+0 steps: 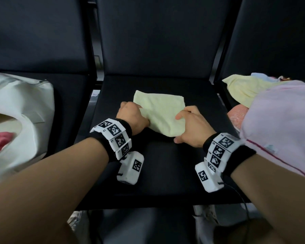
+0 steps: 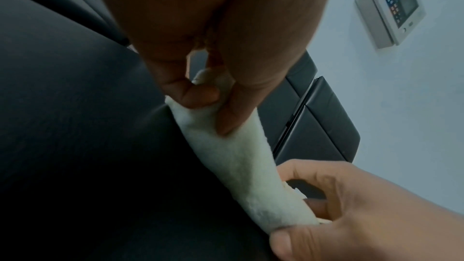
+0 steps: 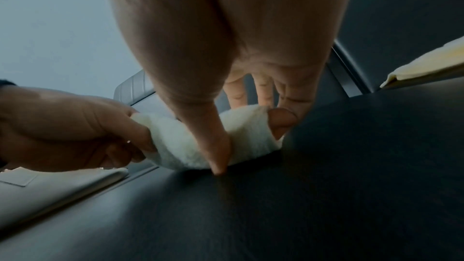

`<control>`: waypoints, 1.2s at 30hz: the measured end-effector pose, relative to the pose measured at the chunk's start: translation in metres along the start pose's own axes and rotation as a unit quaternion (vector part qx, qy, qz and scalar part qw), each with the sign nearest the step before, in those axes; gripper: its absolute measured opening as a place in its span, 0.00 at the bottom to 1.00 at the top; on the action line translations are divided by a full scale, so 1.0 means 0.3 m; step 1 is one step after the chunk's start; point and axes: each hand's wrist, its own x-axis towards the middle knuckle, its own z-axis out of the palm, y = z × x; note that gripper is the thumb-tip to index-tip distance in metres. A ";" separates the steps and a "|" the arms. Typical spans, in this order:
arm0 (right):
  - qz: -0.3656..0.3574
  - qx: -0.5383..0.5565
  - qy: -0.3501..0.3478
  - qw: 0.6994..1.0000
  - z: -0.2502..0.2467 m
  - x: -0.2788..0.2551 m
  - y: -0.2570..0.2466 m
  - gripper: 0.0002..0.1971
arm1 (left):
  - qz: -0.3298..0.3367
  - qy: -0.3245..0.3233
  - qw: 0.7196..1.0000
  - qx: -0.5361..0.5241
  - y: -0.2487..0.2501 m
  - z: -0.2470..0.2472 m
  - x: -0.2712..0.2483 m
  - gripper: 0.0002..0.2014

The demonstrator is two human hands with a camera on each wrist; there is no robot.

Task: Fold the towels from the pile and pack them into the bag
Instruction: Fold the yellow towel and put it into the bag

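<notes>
You're working the fold right now: the pale yellow towel (image 1: pixel 159 112) is lying on the black seat (image 1: pixel 165 166) of the middle chair, already doubled to a squarish pad by the look of it, and you're gathering its near edge. Your left hand (image 1: pixel 133 117) is pinching the near-left corner, thumb and curled fingers closing on the cloth, as the left wrist view is showing. Your right hand (image 1: pixel 192 126) is gripping the near-right corner, thumb tucked against the near edge with the fingers reaching over the top.

I'm judging this as one more fold in progress, or the lift-off for packing; I can't tell which. Either way, you're going to need both corners rising together so the layers aren't sliding apart, and then you're carrying it left.

The white bag (image 1: pixel 19 110) is sitting open on the left chair, just beside your left forearm, with something pink (image 1: pixel 0 141) showing inside. The pile of towels (image 1: pixel 264 103) is waiting on the right chair, yellow, pink and pale blue pieces heaped together.

Around you, three dark padded chairs are standing in a row against a pale wall, and a control panel (image 2: pixel 391 5) is mounted on it.
</notes>
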 end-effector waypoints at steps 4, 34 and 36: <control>-0.047 -0.032 0.043 0.997 -0.001 -0.012 0.019 0.16 | 0.011 0.001 1.000 -0.011 0.001 -0.022 -0.020 0.21; -0.092 0.116 0.079 0.986 -0.041 -0.038 0.122 0.17 | 0.068 -0.070 0.995 -0.036 -0.042 -0.106 -0.083 0.11; -0.081 0.128 0.085 0.985 -0.038 -0.032 0.109 0.15 | 0.061 -0.067 0.995 -0.032 -0.046 -0.102 -0.078 0.08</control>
